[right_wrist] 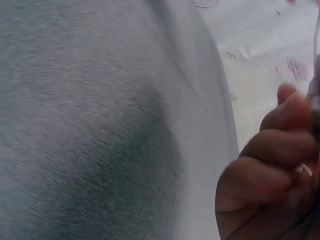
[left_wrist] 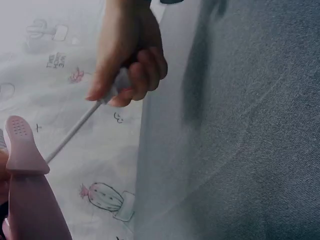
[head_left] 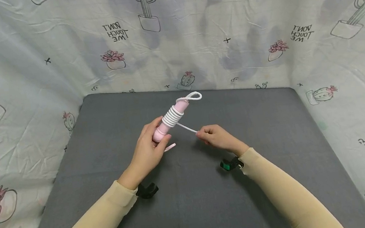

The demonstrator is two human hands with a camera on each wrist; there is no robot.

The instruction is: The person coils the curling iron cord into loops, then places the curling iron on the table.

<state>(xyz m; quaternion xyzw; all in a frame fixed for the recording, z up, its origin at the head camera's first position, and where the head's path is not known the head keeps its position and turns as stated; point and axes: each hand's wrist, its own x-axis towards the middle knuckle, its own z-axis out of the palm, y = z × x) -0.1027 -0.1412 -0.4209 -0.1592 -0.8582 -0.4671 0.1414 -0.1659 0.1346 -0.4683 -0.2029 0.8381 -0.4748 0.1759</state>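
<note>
My left hand [head_left: 144,151] grips a pink curling iron [head_left: 181,106] by its lower part, thumb on the near side, and holds it tilted above the table. Several coils of white cord [head_left: 173,116] are wound round its handle. A loop of the cord sticks out past the upper end. The iron's pink lever [left_wrist: 22,145], with a dotted pad, shows large in the left wrist view. To the right, my right hand [head_left: 216,137] pinches the cord's free stretch, which runs straight from the coils. A white piece [left_wrist: 121,82] shows inside its curled fingers, partly hidden.
The grey cloth-covered table [head_left: 191,202] lies beneath both hands. Behind it and at its sides hangs a white curtain [head_left: 187,35] printed with cacti. Dark straps with small devices [head_left: 231,164] sit at both wrists.
</note>
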